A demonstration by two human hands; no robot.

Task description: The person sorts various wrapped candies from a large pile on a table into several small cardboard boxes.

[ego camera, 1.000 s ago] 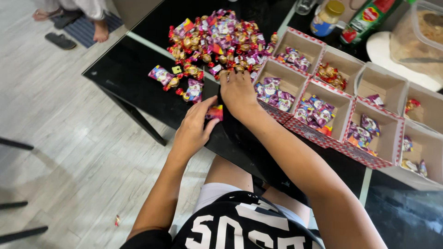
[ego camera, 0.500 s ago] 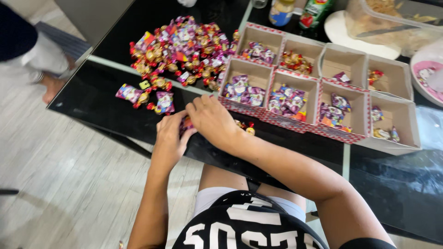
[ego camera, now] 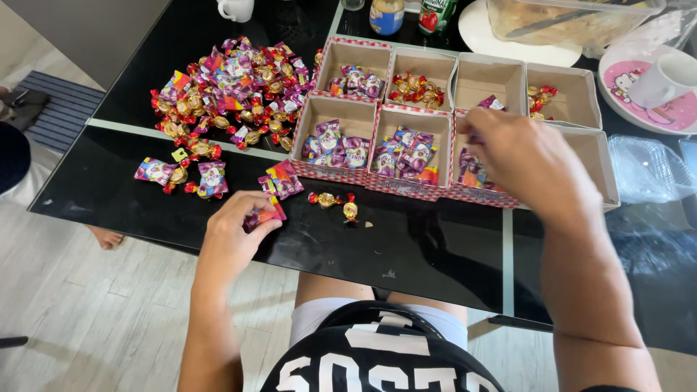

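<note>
right hand [ego camera: 526,156] hides part of a box [ego camera: 597,149], jar [ego camera: 387,13] cut off at top edge

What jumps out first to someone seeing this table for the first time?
A bright heap of wrapped candies sprawls across the far left of the black table. To its right sit cardboard boxes in two rows, most holding sorted sweets. The left hand pinches a red wrapped candy near the table edge, while the right hand hovers over the boxes.

Single head-worn camera, angled steeply down from above the seated person's lap. It faces 12 o'clock across the black worktop [ego camera: 428,247] at close range.
</note>
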